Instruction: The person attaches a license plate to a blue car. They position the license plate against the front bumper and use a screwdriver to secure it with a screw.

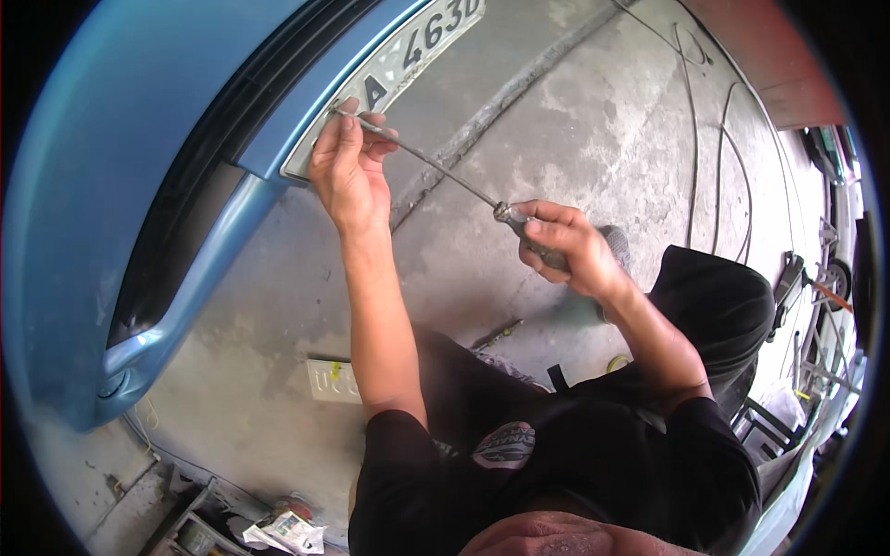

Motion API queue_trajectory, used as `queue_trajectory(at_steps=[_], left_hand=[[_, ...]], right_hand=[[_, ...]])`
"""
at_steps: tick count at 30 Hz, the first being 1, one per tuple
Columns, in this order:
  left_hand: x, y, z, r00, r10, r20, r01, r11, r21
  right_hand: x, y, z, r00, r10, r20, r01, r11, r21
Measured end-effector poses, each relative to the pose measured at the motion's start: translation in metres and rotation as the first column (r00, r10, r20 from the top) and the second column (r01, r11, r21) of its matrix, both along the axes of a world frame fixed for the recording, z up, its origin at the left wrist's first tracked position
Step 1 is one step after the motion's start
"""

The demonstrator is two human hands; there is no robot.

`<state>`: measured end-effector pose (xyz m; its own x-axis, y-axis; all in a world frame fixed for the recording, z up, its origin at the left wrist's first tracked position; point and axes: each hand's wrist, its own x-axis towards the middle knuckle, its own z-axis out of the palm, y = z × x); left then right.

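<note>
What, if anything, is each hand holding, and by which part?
Right hand: screwdriver, by its handle. Left hand: at the shaft's tip end; whether it grips cannot be told.

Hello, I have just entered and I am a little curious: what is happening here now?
A person's right hand holds a long screwdriver by its handle. Its shaft slants toward the left hand, whose fingers are at one end of the licence plate on the blue car. Whether the tip sits in a screw is too small to tell. Another pale plate lies on the concrete floor.
</note>
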<state>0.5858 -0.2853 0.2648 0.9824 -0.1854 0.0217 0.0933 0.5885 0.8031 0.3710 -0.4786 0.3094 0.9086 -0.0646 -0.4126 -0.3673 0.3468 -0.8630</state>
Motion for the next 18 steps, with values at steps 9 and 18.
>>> queue_trajectory(at_steps=[9,18], left_hand=[[0.001,0.0,-0.002,1.0,0.009,-0.008,-0.01,0.999,-0.04],[0.001,-0.002,0.0,0.996,0.084,-0.012,-0.084,0.996,0.019]], right_hand=[[-0.003,0.018,-0.008,0.996,0.053,0.072,-0.024,0.933,-0.36],[-0.005,0.025,-0.008,0.923,0.26,0.283,0.192,0.327,-0.925]])
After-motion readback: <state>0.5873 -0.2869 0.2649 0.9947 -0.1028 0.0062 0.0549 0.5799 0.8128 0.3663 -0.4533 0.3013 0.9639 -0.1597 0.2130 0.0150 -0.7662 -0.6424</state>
